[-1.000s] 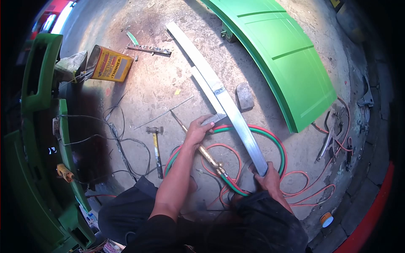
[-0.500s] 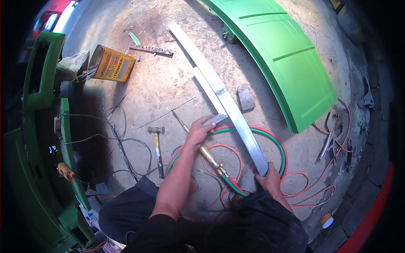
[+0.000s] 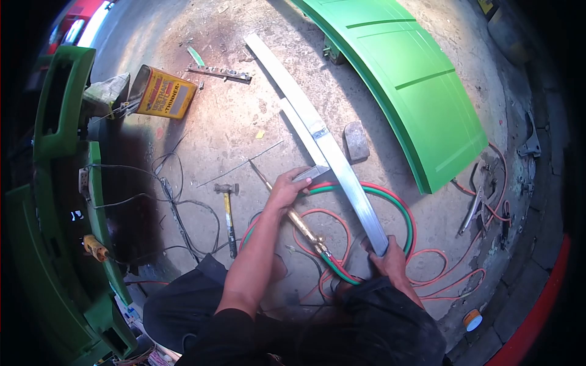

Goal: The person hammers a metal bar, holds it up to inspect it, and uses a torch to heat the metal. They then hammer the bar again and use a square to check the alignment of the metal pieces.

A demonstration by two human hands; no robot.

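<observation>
L hand (image 3: 285, 190) on short bar (image 3: 303, 141), R hand (image 3: 390, 263) grips long bar (image 3: 329, 146).

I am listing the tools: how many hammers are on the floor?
1. The hammer lies on the concrete floor, just left of the left hand, beside the black cables. More may be hidden under the green panel.

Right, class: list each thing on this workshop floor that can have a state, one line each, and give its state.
Long metal strip: far end on the floor, near end gripped by right hand.
Short metal strip: alongside it, near end held by left hand.
Torch: on the floor, no flame.
Hoses: loosely coiled.
Hammer: lying flat, untouched.
Thinner can: on its side.
</observation>
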